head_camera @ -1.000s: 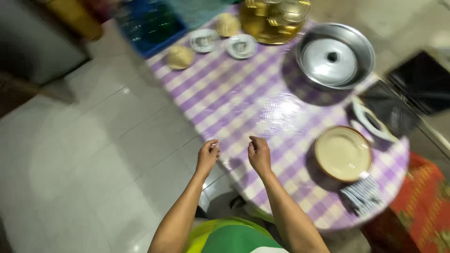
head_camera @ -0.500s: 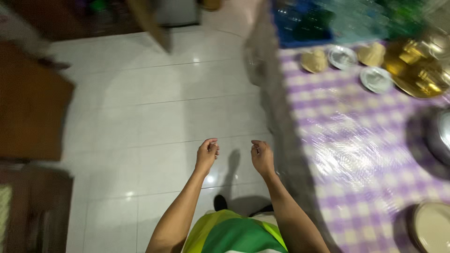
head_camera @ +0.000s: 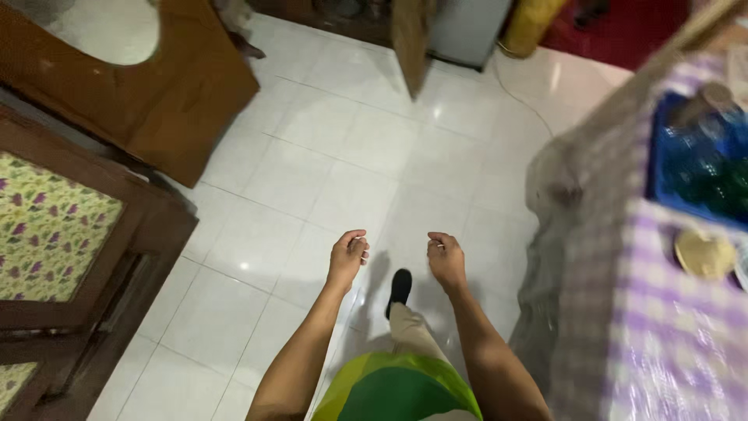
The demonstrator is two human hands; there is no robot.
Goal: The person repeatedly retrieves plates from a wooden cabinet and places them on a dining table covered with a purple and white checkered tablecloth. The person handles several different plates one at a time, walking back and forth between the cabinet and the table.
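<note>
The person stands on the white tiled floor (head_camera: pixel 312 171) with both forearms held out in front, at about waist height. The left hand (head_camera: pixel 347 253) and the right hand (head_camera: pixel 446 256) hang side by side with a gap between them. The fingers of each are loosely curled and relaxed, and they grip nothing. Below the hands, one dark shoe (head_camera: pixel 400 284) points forward, and a green top (head_camera: pixel 397 390) fills the bottom of the view.

The nearest thing to the hands is the purple checked cloth (head_camera: pixel 662 327). It covers the surface to the person's right, near the right hand but clearly apart from it. The cloth shines as if it lies under a clear plastic sheet, and its drape (head_camera: pixel 545 257) hangs down the near side towards the floor. I would judge it light, limp and rather slippery. It would be best pinched at the hanging hem, because the flat top carries things that would slide if it were tugged.

On the cloth, further along, sit a blue crate (head_camera: pixel 693 168) of what look like glasses and a small tan dish (head_camera: pixel 703 253). Both are blurred and both are likely breakable.

To the left stand a wooden cabinet with floral panels (head_camera: pixel 54 226) and another piece of brown furniture (head_camera: pixel 179 93), both well away from the hands.
</note>
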